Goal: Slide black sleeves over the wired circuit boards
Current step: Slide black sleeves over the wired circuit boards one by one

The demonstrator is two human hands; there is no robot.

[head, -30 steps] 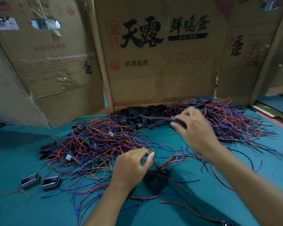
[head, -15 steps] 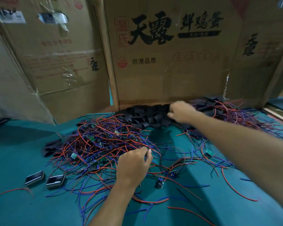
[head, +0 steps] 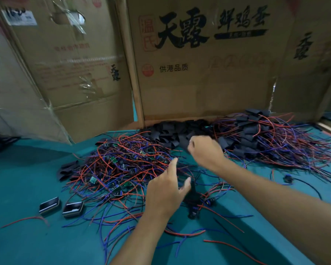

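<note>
Fingers [head: 177, 163] of the left hand [head: 165, 194] are straight and spread, thumb apart, holding nothing, poised over the near edge of the loose wired circuit boards [head: 122, 165]. At about one o'clock from it, the right hand [head: 205, 151] is curled into a loose fist just beside the black sleeves [head: 172, 132]; whether anything is pinched inside it cannot be told, since the hand is blurred.

Outward from the hands, the unsleeved boards form a tangle of red and blue wires with small green boards showing through, lying at ten o'clock from the left hand. The loose sleeves are heaped at twelve o'clock, against the foot of the cardboard. At two o'clock lies a second heap, the sleeved boards [head: 260, 134], with wires trailing toward the right edge. A few stray sleeves [head: 67, 170] lie at the left fringe of the tangle.

Two small dark rectangular cases [head: 60, 206] sit side by side at eight o'clock, apart from the wires. A lone red wire [head: 25, 219] lies farther left.

Everything rests on a teal tabletop [head: 27, 245]. Flattened cardboard boxes [head: 199, 83] with large black Chinese characters stand upright along its far edge like a wall, one patched with clear tape [head: 84, 85].
</note>
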